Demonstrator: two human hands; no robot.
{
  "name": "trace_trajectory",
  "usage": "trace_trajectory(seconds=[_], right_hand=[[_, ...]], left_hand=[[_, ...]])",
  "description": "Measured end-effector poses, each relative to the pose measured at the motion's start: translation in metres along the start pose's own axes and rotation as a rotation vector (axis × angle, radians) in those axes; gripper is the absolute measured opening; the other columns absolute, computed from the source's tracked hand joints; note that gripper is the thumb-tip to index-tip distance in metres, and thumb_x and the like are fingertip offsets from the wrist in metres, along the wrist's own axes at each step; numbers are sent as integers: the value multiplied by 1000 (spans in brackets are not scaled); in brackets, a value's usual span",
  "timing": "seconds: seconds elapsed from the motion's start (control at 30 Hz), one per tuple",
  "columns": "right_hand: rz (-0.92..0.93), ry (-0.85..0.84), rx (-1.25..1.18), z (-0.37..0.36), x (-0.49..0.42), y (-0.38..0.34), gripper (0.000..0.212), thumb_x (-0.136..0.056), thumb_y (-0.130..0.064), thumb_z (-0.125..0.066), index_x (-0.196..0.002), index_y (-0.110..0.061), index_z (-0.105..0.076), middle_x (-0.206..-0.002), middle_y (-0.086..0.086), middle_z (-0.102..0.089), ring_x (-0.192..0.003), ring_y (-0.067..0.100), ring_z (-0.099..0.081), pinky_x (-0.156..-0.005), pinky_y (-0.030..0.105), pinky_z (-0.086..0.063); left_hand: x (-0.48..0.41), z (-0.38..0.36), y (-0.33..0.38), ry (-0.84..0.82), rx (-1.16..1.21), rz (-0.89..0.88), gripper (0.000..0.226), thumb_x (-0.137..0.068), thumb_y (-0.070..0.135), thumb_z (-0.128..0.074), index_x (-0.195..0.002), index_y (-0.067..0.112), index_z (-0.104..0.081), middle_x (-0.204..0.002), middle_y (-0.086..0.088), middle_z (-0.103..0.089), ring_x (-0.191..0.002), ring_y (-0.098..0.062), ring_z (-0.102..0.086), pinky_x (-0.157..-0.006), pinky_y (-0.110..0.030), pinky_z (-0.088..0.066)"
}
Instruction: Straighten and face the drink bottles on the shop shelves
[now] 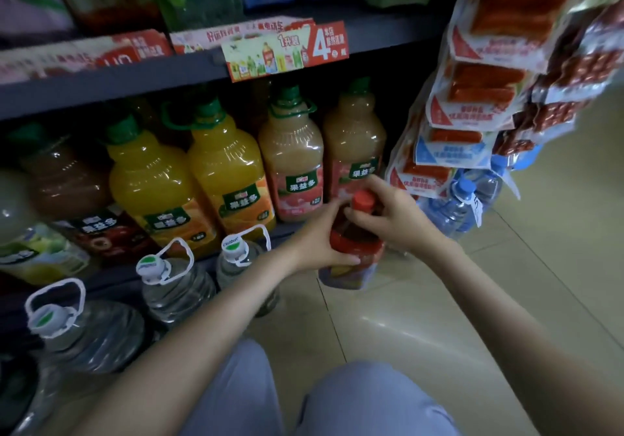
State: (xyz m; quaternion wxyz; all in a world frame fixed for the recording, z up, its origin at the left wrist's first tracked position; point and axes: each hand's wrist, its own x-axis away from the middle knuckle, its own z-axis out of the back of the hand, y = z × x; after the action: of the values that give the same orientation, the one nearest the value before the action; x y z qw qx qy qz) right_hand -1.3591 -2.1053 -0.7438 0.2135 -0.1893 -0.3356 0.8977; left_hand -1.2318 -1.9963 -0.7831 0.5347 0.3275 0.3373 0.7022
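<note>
**While the left hand [322,238] and right hand [391,214] hold it, the red-capped bottle [358,261] is off the shelf**

The left hand's fingers curl round the bottle's body. The right hand pinches the neck just under the cap. The bottle is above the tiled floor [439,300], just in front of the pink juice bottles [292,165].

We see glossy clear-plastic juice bottles [229,168], matt grey shelf edge [101,87], glossy tiled floor [405,317], shiny plastic snack packs [479,87].
</note>
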Motion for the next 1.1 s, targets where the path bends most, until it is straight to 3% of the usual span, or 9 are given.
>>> trace_trajectory(seconds=[0.13,0.27,0.37,0.43,0.6,0.73,0.83,0.97,1.1], right_hand=[[97,157,-124,63,-40,-53,25,-82,-26,-72,-95,-12,-56,-79,0,-61,-73,12,-57,-66,27,-45],[147,308,-251,100,-70,-84,48,-76,-40,-75,-116,-21,-55,-102,4,-55,-93,14,-56,-84,31,-48],[135,115,-380,111,-81,-95,76,-69,-42,-74,-136,-29,-38,-126,-4,-51,-114,8,-55,-96,29,-48],[159,8,-509,109,-88,-102,86,-66,-30,-79,-138,-31,-32,-124,-6,-58,-113,8,-60,-94,29,-51],[271,184,-707,115,-113,-135,76,-64,-13,-79,-130,-7,-43,-118,12,-63,-106,21,-65,-87,34,-55],[363,350,-668,117,-138,-152,81,-66,-9,-82,-134,-6,-36,-121,11,-57,-109,17,-62,-85,31,-54],[358,434,-580,114,-156,-153,84,-69,-10,-83,-136,-10,-32,-118,-3,-54,-107,5,-60,-82,23,-54],[312,443,-566,105,-177,-151,84,-70,-10,-82,-137,-13,-31,-114,-10,-53,-100,-5,-59,-79,18,-53],[254,387,-578,95,-198,-152,87,-70,-14,-83,-140,-15,-31,-117,-1,-57,-103,6,-62,-82,27,-56]], left_hand=[[-10,57,72,304,38,-104,84,-53,30,-89,-123,35,-43,-114,15,-55,-104,0,-53,-84,-8,-41],[-15,108,127,519,65,-182,74,-53,33,-90,-113,39,-47,-110,19,-59,-101,2,-56,-85,-13,-43],[-11,142,154,653,95,-221,81,-53,33,-91,-123,29,-50,-115,14,-61,-105,-3,-58,-92,-24,-46],[-8,160,170,694,145,-268,80,-51,28,-92,-120,29,-51,-111,14,-63,-101,-2,-61,-93,-29,-49],[-1,193,200,786,139,-377,86,-50,37,-88,-125,32,-44,-119,13,-58,-110,-2,-57,-96,-33,-49],[2,208,202,825,29,-460,75,-77,32,-77,-140,25,-36,-135,13,-47,-123,2,-45,-101,-17,-40],[5,218,183,1083,-217,-444,58,-89,37,-61,-139,16,-40,-139,1,-43,-130,-10,-38,-103,-13,-32],[4,237,148,1402,-528,-207,55,-87,30,-60,-138,15,-44,-142,-20,-35,-132,-36,-30,-106,-47,-35],[6,247,130,1285,-525,25,79,-85,36,-67,-149,23,-22,-147,-21,-24,-133,-35,-27,-105,-42,-34]])
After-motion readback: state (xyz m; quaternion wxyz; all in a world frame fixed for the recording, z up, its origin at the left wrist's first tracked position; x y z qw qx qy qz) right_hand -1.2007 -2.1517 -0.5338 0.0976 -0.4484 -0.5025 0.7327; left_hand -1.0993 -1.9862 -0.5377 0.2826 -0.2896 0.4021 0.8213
